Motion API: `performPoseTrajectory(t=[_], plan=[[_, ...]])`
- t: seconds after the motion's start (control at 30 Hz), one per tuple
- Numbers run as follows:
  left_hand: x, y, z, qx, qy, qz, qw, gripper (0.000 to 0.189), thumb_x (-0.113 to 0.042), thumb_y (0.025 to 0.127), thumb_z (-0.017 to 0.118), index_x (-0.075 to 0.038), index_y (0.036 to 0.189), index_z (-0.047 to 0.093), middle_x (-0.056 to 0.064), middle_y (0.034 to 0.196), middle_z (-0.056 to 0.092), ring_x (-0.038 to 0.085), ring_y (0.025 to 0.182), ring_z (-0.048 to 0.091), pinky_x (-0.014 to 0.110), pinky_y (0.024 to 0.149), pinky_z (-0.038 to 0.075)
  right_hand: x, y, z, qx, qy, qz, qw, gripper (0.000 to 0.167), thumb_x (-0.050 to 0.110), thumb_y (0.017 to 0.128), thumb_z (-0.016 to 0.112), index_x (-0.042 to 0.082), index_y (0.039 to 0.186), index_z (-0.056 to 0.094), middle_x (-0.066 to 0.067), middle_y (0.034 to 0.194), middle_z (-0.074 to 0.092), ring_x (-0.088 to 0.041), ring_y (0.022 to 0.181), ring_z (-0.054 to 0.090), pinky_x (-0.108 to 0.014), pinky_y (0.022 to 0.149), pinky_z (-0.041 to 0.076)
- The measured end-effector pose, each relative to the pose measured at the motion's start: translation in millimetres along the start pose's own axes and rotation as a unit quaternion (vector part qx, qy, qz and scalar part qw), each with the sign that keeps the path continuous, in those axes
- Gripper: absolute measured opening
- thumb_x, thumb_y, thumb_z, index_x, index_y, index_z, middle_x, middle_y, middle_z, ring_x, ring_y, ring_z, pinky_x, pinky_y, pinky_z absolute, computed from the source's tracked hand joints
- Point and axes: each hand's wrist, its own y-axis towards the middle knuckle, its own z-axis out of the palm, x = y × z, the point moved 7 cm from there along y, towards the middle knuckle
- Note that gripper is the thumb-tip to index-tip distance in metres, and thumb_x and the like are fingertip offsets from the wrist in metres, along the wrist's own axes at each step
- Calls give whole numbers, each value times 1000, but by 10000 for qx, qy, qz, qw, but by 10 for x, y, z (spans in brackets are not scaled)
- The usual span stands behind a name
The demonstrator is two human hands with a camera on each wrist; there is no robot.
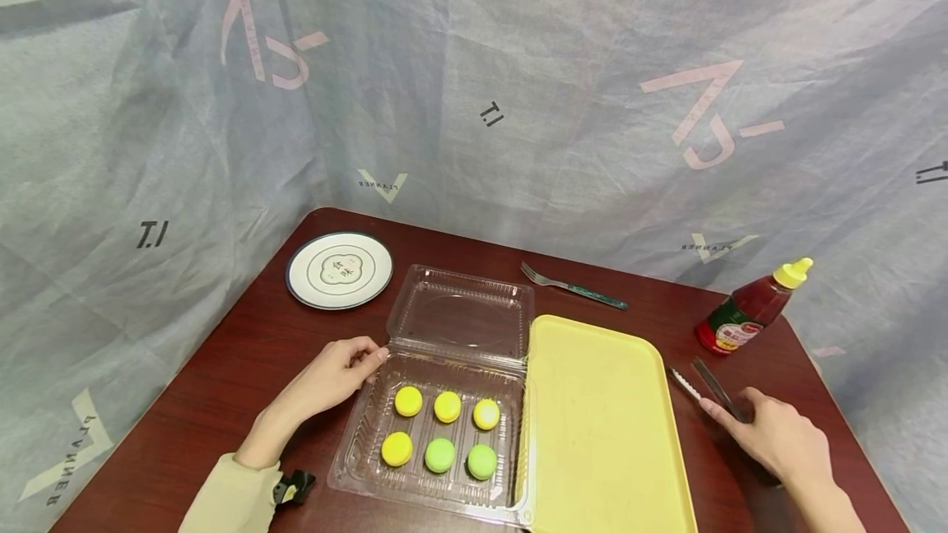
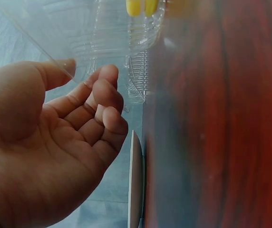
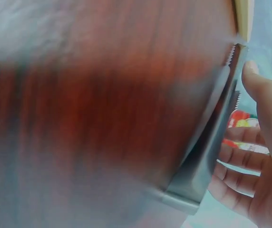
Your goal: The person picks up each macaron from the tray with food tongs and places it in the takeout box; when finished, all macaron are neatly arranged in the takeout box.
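A clear plastic clamshell box (image 1: 348, 479) lies with its lid (image 1: 459, 315) folded back. In its base sit several yellow macarons (image 1: 447, 407) and two green macarons (image 1: 440, 455), in two rows. My left hand (image 1: 333, 377) pinches the box's left rim near the hinge; in the left wrist view the rim runs between thumb and fingers. Metal tongs (image 3: 198, 152) with toothed tips lie on the table at the right, arms spread apart. Over them is my right hand (image 1: 781, 434), thumb and fingers spread loosely on either side, not closed round them.
A yellow tray (image 1: 600, 426) lies against the box's right side. A white plate (image 1: 307, 274) is at the back left, a fork (image 1: 573, 288) behind the tray. The red sauce bottle (image 1: 748, 315) with a yellow cap stands at the right, beyond the tongs. Grey cloth hangs around the table.
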Motion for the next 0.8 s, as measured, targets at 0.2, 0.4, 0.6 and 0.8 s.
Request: performPoseTrajectory(t=[0.2,0.4,0.6,0.8], plan=[[12,-2,-19,32,-31,-10,10000,28,-34,102,58,-13,83,61,-1,69,57,11,58,49,26,56,40,116,-9,-119,-374,-57,-109,9992,72,78,85,53,7,94,59,-4,67,57,-24,59,56,-42,44,36],[37,26,-77,-18,-90,-74,9999,29,-36,103,57,-12,88,63,5,71,58,13,58,49,26,55,40,354,-6,-227,-797,-28,-259,9965,68,75,86,55,8,95,62,-2,69,59,-25,60,57,-42,43,37],[101,81,-126,-123,-60,-177,9997,25,-32,103,57,-11,92,65,4,72,59,16,63,54,28,59,45,694,7,-341,-1136,150,-562,9918,59,70,87,59,12,97,65,5,65,50,-17,58,53,-38,45,36],[112,157,-177,-181,50,-246,9995,25,-29,103,58,-8,94,66,3,72,59,16,62,52,28,58,43,1066,48,-440,-1313,324,-936,9864,54,65,89,61,12,97,67,6,64,49,-14,54,45,-34,45,33]])
